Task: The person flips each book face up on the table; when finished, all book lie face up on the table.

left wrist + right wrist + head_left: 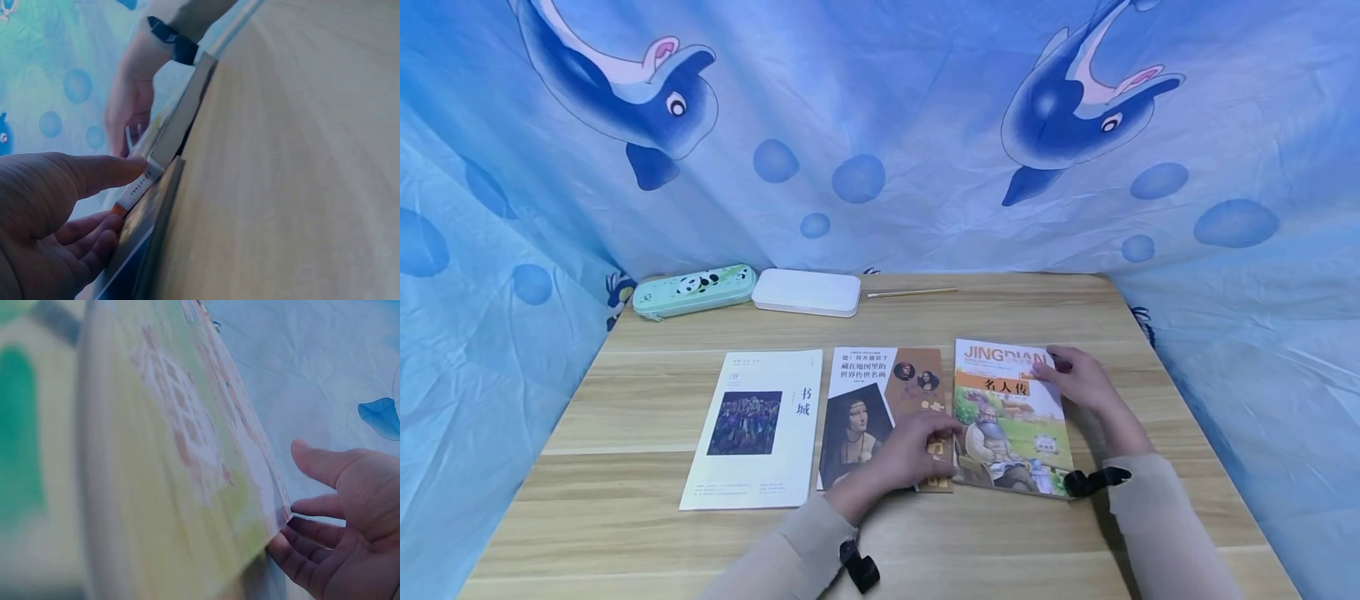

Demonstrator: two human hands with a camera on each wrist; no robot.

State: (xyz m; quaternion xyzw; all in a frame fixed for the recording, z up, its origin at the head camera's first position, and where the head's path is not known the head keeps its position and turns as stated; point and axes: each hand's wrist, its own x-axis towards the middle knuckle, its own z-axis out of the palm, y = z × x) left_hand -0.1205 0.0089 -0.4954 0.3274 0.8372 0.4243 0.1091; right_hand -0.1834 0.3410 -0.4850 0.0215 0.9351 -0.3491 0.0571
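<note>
A book with an orange title band and a bearded man on its cover [1011, 417] lies at the right of a row of three. My left hand [917, 450] reaches over the middle book [857, 417], its thumb and fingertips touching the bearded-man book's spine [139, 187]. At the upper right edge of that same book is my right hand [1082, 377]. In the right wrist view, the right hand's fingers [312, 534] touch the book's corner, while its thumb stands apart from the cover. A white magazine with a dark picture [748, 429] lies at the row's left.
Along the back of the wooden table [625, 533] lie a green panda pencil case [696, 290], a white flat case [807, 292] and a thin pencil [912, 292]. A blue curtain with dolphins [865, 100] hangs behind and at both sides.
</note>
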